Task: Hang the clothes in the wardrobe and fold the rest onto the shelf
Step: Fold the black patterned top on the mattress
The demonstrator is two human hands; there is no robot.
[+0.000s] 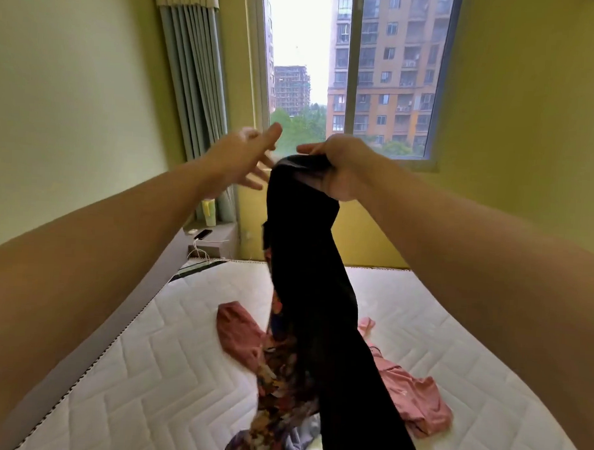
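Above the white quilted mattress (166,372), our right grip (342,169) clamps a long black garment (307,259). Our left grip (244,158) spreads apart nearby.

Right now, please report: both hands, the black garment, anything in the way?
Right hand grips top of black garment, hanging over mattress. Left hand open, beside it. Pink garment, floral garment lie underneath.

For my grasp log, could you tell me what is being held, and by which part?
The right hand grips the black garment by its bunched top end; the rest hangs down. The left hand, open beside it, holds nothing.
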